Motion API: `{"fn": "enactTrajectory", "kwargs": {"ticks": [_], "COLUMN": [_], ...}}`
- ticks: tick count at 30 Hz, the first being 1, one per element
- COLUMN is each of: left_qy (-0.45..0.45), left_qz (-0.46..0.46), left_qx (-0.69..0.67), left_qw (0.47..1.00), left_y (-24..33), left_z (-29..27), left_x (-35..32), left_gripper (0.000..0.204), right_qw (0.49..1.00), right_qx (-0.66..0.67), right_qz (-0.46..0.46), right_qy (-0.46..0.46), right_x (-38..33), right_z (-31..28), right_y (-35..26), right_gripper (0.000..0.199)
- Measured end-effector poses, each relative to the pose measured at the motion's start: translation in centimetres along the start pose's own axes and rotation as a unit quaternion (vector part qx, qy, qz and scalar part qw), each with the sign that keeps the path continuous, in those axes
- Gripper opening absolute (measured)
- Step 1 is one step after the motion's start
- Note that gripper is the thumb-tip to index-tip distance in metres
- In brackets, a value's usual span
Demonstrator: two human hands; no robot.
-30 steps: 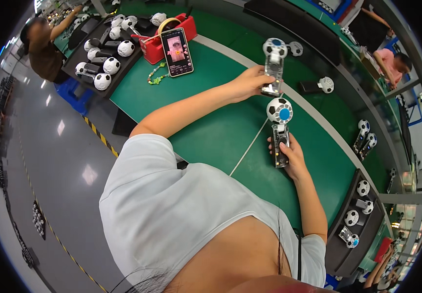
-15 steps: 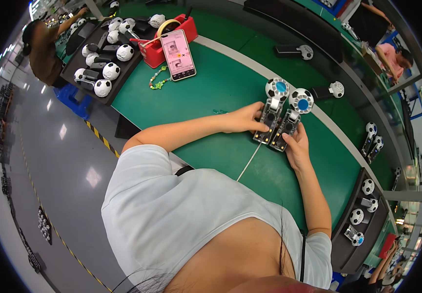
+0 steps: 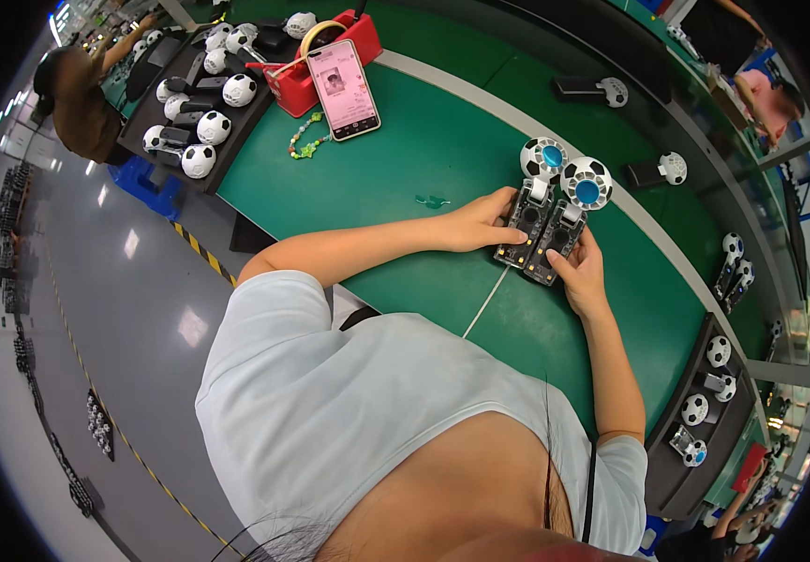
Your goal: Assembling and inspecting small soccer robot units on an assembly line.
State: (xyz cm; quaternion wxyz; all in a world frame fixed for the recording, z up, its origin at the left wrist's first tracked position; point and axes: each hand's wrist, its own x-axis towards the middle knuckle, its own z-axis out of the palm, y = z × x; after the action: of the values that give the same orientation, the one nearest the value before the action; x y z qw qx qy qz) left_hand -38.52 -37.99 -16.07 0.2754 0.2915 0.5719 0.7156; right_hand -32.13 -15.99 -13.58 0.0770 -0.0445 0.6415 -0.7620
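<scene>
Two gadgets with black-and-white football heads are held side by side over the green table. My left hand point(image 3: 487, 225) is closed on the left gadget point(image 3: 523, 225), its thumb across the dark body. My right hand point(image 3: 583, 276) grips the right gadget point(image 3: 558, 242), thumb on the lower part of its body. Both bodies look see-through, with small parts inside and yellowish spots at the near end. Each ball bears a blue disc facing up. The two bodies lie close together and nearly parallel. Fingers beneath them are hidden.
A pink-screened phone point(image 3: 344, 91) with a beaded strap leans on a red box point(image 3: 292, 89) holding tape. Football-headed gadgets fill a dark tray point(image 3: 147, 164) at left; several lie in another tray point(image 3: 676, 478) at right. More sit on the green belt point(image 3: 630, 140). People work farther off.
Both hands keep their hold on the two gadgets, with little movement against the table. The whole view has shifted slightly. The picture on the phone screen has changed.
</scene>
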Motion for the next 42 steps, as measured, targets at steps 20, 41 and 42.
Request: {"fn": "enactTrajectory", "kwargs": {"ticks": [20,41,42], "left_qy": [0.004,-0.008,-0.008], "left_qz": [0.014,-0.015,-0.016], "left_qx": [-0.008,-0.002,-0.002], "left_qw": [1.000,1.000,1.000], "left_y": [-0.1,-0.1,-0.1], "left_z": [-0.8,-2.4,-2.5], "left_x": [-0.1,-0.2,-0.2], "left_gripper": [0.054,0.060,0.060], "right_qw": [1.000,0.999,0.999], "right_qx": [-0.023,-0.038,-0.042], "right_qz": [0.013,0.004,0.004], "right_qy": [-0.008,-0.025,-0.023], "right_x": [0.4,1.3,1.3], "right_z": [0.2,0.4,0.5], "right_y": [0.6,1.6,1.6], "right_gripper": [0.056,0.059,0.059]}}
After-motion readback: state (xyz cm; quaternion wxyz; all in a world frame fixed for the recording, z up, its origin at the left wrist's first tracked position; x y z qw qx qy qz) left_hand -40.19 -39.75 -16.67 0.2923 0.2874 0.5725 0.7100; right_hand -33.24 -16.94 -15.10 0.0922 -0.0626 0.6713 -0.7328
